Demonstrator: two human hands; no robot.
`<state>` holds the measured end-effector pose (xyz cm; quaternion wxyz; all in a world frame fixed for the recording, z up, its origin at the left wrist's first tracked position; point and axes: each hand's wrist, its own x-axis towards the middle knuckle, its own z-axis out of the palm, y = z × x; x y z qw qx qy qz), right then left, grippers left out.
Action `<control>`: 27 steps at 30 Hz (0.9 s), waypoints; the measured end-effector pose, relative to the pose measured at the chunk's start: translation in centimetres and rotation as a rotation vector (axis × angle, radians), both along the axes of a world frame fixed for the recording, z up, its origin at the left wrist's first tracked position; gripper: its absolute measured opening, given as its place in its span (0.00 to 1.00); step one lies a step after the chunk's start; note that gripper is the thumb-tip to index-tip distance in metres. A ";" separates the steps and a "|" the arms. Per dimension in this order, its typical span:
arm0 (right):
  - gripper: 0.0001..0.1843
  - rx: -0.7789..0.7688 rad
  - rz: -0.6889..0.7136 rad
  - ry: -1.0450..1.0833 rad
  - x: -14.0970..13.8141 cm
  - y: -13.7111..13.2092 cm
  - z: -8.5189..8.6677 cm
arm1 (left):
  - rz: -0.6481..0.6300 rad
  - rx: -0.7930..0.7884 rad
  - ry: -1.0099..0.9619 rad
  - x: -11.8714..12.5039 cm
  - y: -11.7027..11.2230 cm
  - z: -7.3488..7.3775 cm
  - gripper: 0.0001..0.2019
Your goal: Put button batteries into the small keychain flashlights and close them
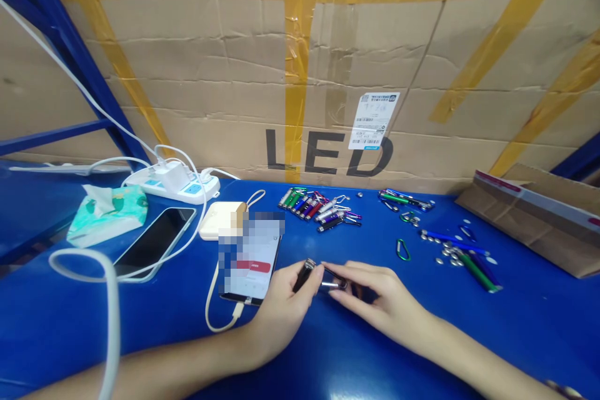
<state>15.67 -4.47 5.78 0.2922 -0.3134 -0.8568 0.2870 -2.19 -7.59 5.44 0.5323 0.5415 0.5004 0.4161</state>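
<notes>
Left hand [285, 300]: dark tube [303, 274]. Pack [112, 219]: protruding tissue [99, 201].

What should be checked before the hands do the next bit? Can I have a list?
1. Left hand gripping the dark tube: ok.
2. Right hand pinching the shiny dark piece: ok.
3. Tube and piece joined: cannot tell, fingers cover them.
4. Cable plugged into the phone beside the left hand: ok.
5. Silver bits on the right gathered neatly: not ok, they're scattered.
</notes>
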 end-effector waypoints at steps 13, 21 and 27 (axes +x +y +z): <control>0.18 0.198 0.075 -0.150 -0.3 -0.8 0.6 | -0.043 0.093 0.132 0.1 -0.4 0.6 0.17; 0.21 0.328 0.053 -0.109 -0.7 -0.9 0.5 | -0.052 0.135 0.207 0.1 -0.5 -0.1 0.17; 0.21 0.400 0.024 -0.095 -0.8 -1.0 0.7 | -0.089 0.150 0.208 0.2 -0.4 0.0 0.17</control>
